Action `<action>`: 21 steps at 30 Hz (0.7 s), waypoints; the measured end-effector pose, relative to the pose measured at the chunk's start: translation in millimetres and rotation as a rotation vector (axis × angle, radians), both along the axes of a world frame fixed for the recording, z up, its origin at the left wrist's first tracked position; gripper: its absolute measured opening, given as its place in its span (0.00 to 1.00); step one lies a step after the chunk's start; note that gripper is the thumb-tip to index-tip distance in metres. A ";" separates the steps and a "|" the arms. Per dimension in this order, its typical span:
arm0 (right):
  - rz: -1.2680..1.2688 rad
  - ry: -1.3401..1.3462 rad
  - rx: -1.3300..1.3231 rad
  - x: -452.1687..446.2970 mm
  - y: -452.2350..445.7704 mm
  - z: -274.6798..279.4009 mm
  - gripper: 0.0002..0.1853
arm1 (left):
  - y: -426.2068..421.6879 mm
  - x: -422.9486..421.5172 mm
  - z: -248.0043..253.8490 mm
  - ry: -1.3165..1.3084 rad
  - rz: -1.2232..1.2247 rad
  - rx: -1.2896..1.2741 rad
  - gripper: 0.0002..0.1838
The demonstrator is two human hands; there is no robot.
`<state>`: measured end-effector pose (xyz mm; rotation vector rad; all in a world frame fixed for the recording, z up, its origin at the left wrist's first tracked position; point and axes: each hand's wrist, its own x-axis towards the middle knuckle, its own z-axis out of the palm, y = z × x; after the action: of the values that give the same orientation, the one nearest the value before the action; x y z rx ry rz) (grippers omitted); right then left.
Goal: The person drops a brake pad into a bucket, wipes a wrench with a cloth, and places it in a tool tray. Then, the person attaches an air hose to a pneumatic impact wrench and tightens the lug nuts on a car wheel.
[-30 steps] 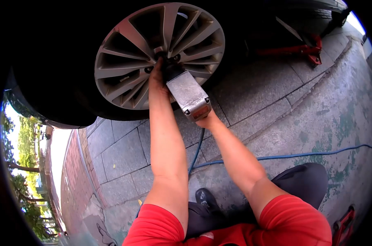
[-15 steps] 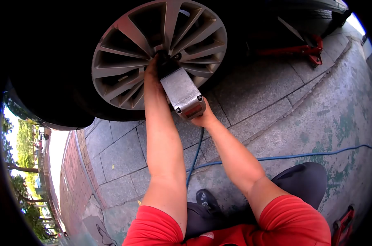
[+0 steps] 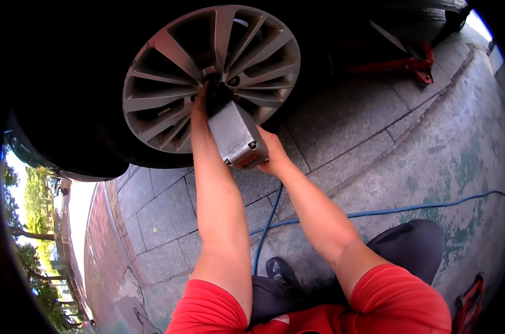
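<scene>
An impact wrench (image 3: pixel 234 131) with a grey metal body points into the centre of a multi-spoke alloy wheel (image 3: pixel 177 53). My right hand (image 3: pixel 271 150) is wrapped around its handle, below the body, and most of those fingers are hidden. At the wrench's dark front end, close to the hub, my left hand (image 3: pixel 201 100) is closed around the nose; deep shadow covers its fingertips. A lug bolt (image 3: pixel 233 81) shows in its recess right of the tool's nose. Whether the socket sits on a bolt is hidden.
A blue air hose (image 3: pixel 408 210) runs across the ground, with a stretch rising toward the wrench. A red floor jack (image 3: pixel 419 69) reaches under the car at the right. Another red object (image 3: pixel 471 303) lies at lower right. Stone paving (image 3: pixel 169 217) meets worn concrete.
The wrench and both hands have shifted slightly left and down in view, and the wheel a little the same way. Both hands keep their hold.
</scene>
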<state>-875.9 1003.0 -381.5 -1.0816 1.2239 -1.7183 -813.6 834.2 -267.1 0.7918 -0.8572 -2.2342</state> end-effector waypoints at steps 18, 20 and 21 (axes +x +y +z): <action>0.091 -0.518 -0.179 -21.3 5.5 -49.0 0.25 | 22.5 -49.2 -52.4 0.106 0.168 0.020 0.13; 0.054 -0.469 -0.162 -15.5 8.7 -34.7 0.25 | 16.8 -47.7 -45.8 0.051 0.140 0.060 0.13; 0.076 -0.550 -0.129 -13.6 11.2 -27.2 0.25 | 13.1 -46.6 -43.6 0.004 0.105 0.097 0.13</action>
<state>-889.5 1014.2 -408.6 -0.6451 0.7258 -1.8851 -860.1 847.4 -310.7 0.8570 -0.6936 -2.1964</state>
